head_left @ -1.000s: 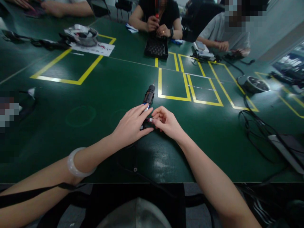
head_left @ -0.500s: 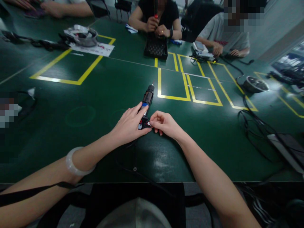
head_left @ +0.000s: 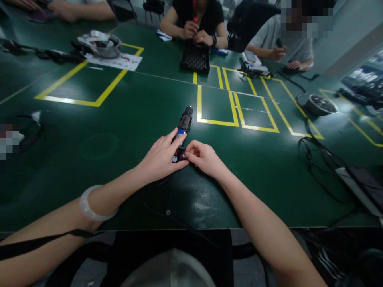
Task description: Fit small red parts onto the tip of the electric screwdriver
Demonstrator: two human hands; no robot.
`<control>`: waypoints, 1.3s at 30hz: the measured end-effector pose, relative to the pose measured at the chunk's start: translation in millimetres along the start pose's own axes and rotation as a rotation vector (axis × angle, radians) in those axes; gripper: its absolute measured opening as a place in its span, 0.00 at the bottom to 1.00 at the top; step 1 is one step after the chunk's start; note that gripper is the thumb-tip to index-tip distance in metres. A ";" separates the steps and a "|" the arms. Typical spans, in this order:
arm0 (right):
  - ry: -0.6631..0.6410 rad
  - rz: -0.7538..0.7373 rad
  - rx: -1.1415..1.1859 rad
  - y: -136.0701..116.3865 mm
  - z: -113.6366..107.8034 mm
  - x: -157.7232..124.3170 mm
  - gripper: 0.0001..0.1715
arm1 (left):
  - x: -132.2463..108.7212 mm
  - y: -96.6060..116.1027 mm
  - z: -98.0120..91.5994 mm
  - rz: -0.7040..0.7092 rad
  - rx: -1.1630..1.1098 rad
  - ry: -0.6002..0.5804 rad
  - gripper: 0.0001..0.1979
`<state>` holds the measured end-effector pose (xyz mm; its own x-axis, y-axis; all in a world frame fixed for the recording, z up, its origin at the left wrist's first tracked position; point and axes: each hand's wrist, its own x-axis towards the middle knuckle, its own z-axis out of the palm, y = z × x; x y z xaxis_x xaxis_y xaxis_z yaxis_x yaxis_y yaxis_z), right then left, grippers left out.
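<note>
On the green table lies what looks like an opened electric screwdriver, a black barrel with a thin tip pointing away from me, a blue band and a silver section. My left hand lies over its near end, fingers along one side and thumb across the base, holding it against the table. Small red and white wires show at the exposed near end. Thumb and forefinger of my right hand are pinched together at these wires; the exact piece between the fingertips is mostly hidden.
Yellow tape outlines mark the table ahead. A metal bowl stands on paper at far left, another bowl at right. Black cables and a pale box lie right. Co-workers sit opposite, one behind a black tray.
My right hand has moved slightly left, closer against the screwdriver's near end. My left hand keeps its hold. Across the table, the co-worker at right has raised a hand with a dark object.
</note>
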<state>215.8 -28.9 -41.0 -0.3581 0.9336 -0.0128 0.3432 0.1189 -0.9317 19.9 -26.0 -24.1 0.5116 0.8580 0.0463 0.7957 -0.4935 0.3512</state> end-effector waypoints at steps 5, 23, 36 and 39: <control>0.006 0.002 -0.007 0.8 1.9 0.9 0.06 | 1.1 -1.2 1.0 -0.006 0.001 -0.001 0.43; 0.055 0.025 -0.102 -8.5 9.1 0.8 0.09 | 0.8 -3.0 3.1 0.009 -0.021 0.009 0.43; 0.062 -0.085 -0.014 -4.1 7.0 -2.8 0.05 | 2.7 -2.2 -0.1 -0.045 0.030 -0.027 0.35; 0.060 -0.085 -0.006 -3.8 7.6 -2.7 0.03 | 3.1 -1.7 -0.9 -0.046 0.070 -0.024 0.31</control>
<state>208.9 -34.4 -40.2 -0.3335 0.9386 0.0880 0.3194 0.2003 -0.9262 19.9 -22.3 -23.7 0.4809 0.8767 0.0090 0.8388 -0.4630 0.2865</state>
